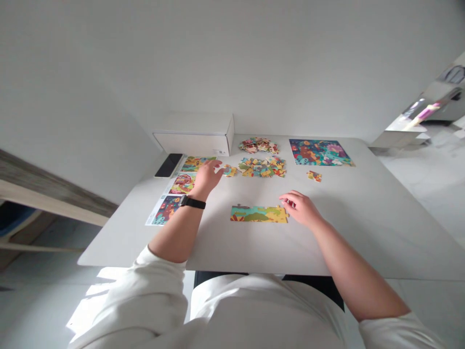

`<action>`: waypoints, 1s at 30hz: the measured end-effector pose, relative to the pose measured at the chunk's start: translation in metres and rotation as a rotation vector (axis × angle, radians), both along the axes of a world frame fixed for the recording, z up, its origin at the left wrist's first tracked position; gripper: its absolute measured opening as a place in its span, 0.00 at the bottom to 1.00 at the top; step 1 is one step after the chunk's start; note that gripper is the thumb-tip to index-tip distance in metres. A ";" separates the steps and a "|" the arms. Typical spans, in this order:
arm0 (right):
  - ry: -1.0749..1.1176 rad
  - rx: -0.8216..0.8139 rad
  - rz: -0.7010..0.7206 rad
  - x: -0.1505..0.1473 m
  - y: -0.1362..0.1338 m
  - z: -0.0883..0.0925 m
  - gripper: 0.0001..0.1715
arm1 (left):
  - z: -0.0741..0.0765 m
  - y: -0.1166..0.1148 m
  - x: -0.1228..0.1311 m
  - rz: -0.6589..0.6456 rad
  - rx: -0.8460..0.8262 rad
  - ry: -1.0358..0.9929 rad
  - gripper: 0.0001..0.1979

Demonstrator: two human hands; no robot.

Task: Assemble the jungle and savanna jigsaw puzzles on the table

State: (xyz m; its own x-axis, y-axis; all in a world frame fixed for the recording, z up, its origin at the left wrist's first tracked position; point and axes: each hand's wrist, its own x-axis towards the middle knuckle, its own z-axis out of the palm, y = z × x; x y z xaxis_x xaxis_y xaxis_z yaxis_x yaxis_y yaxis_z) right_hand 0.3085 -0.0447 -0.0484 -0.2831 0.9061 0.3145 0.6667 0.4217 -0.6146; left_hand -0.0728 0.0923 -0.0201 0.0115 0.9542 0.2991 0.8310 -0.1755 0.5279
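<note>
My left hand (209, 177), with a dark watch on the wrist, reaches over the edge of the picture sheet. Its thumb and fingers are apart, next to a few loose jigsaw pieces (229, 170). A joined strip of jigsaw puzzle (258, 214), with a green tree and yellow ground, lies flat near the table's front. At the strip's right end, my right hand (300, 207) rests with fingers loosely bent and a gap between thumb and index finger. I see no piece in either hand. Beyond the strip lies a pile of mixed jigsaw pieces (261, 167).
A second jigsaw pile (258, 145) sits by the wall. To its right are a finished dark-blue puzzle (321, 152) and a small joined clump (314, 176). On the left are a white box (194, 140), a phone (169, 165) and a picture sheet (154, 212).
</note>
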 end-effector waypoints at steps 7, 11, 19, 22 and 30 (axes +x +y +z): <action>0.002 -0.021 -0.029 0.006 0.003 -0.004 0.13 | -0.031 0.004 0.012 0.024 -0.041 0.193 0.15; -0.018 -0.033 -0.046 0.009 0.005 -0.004 0.13 | -0.036 -0.004 0.005 -0.054 -0.039 0.206 0.17; -0.015 -0.056 -0.029 0.014 0.005 -0.011 0.15 | -0.039 -0.017 0.006 -0.302 0.020 0.193 0.17; -0.012 -0.069 -0.033 0.016 0.005 -0.014 0.15 | -0.040 -0.011 -0.001 -0.121 0.028 0.193 0.21; -0.007 -0.053 -0.040 0.014 0.003 -0.011 0.14 | -0.043 -0.007 -0.005 -0.048 -0.021 0.244 0.23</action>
